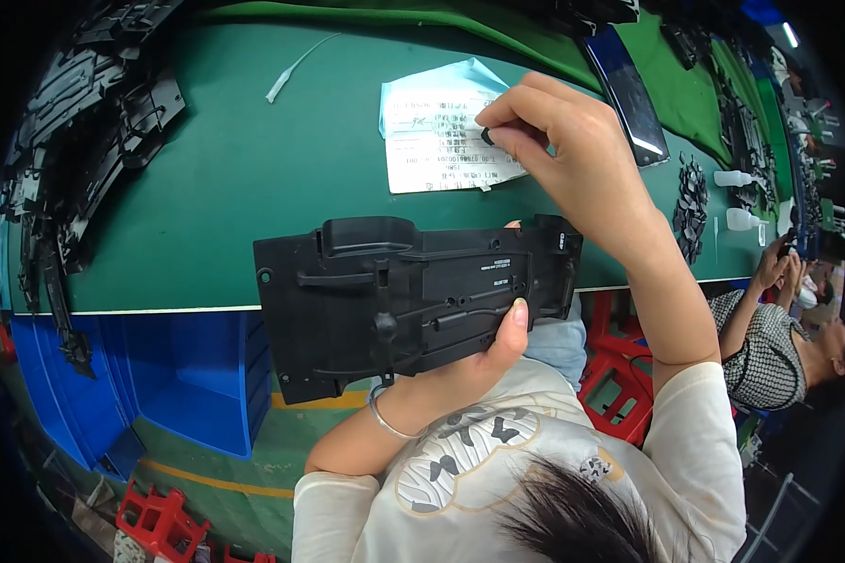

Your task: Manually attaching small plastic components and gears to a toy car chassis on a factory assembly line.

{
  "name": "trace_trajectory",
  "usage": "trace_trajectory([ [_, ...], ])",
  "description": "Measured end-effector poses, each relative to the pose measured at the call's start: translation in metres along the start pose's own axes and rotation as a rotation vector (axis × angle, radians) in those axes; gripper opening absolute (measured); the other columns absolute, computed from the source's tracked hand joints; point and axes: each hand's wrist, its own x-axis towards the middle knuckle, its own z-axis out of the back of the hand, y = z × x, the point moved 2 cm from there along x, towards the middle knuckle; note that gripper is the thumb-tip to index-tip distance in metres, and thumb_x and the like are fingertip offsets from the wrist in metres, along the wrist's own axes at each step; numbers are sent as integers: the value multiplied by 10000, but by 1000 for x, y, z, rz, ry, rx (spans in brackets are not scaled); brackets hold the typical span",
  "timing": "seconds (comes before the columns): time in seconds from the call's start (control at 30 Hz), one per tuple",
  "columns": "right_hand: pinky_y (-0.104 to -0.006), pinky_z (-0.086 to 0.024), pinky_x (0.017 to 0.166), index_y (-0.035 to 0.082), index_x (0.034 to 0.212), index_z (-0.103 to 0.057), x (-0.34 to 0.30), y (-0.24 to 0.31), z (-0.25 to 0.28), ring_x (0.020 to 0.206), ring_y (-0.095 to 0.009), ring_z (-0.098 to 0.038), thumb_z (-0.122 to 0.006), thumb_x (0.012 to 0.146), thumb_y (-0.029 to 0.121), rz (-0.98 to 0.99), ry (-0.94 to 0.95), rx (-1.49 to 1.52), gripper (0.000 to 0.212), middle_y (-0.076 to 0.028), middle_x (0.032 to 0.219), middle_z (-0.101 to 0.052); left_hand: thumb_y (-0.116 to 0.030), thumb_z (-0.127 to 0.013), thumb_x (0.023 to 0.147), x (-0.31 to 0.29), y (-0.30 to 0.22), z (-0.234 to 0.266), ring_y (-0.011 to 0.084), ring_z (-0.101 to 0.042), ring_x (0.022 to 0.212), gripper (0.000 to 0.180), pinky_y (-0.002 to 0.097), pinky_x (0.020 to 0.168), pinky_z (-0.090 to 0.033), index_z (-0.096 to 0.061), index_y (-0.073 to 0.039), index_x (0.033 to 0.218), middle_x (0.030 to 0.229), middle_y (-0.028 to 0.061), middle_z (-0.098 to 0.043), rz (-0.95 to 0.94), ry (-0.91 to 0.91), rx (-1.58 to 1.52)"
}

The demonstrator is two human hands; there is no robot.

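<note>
A long black moulded plastic panel (pixel 347 310) with ribs, recesses and small holes is held up in front of me at the table's near edge. My left hand (pixel 498 352) is closed on its near side, the thumb lying on the face and a fingertip showing at the far edge. Beyond the panel, my right hand (pixel 554 131) is raised over a white printed paper label (pixel 432 155), thumb and forefinger pinched on a small black piece (pixel 487 137). Its exact kind is too small to tell. Light blue paper (pixel 465 75) lies under the label.
Similar black panels (pixel 94 122) are piled at the left, and small black pieces (pixel 692 202) lie heaped at the right by white bottles (pixel 737 178). A white cable tie (pixel 274 91), a dark tablet-like slab (pixel 629 94), blue bins (pixel 188 385) and red stools (pixel 620 375) surround me. A co-worker (pixel 770 347) sits at right.
</note>
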Motion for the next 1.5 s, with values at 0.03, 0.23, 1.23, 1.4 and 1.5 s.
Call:
trace_trajectory([
  [0.03,-339,-414,569,-8,739,-535,0,0,0,643,-288,-515,-531,657,10,-1,-11,9,84,-123,697,-508,-81,-459,753,0,0,0,174,-473,713,136,292,690,-392,-507,29,818,773,71,-499,44,4,14],
  [0.23,-335,-413,566,-9,725,-515,-2,-1,2,640,-289,-512,-533,653,14,-9,-17,46,78,-123,691,-508,-83,-475,724,2,0,0,228,-486,812,208,338,796,-364,-504,33,894,879,122,-523,16,19,0],
  [1.23,-222,-421,514,-13,780,-558,-121,32,3,608,-152,-523,-623,615,-51,-289,-183,637,181,-90,707,-530,-74,-430,784,1,-15,-16,101,-445,723,148,231,669,-380,-502,18,876,821,28,-493,-16,-202,-69],
  [1.4,-230,-426,500,-17,792,-556,-120,32,5,603,-155,-524,-622,616,-46,-239,-170,583,191,-90,702,-523,-70,-432,780,-1,-14,-14,103,-449,722,136,236,664,-383,-503,19,855,811,30,-494,-61,-170,-7],
  [1.5,-227,-430,501,-15,794,-557,-119,32,6,601,-154,-525,-619,623,-44,-228,-157,559,184,-90,704,-522,-74,-433,779,-2,-15,-14,103,-450,723,139,239,668,-383,-503,21,854,811,32,-496,-23,-200,-11],
])
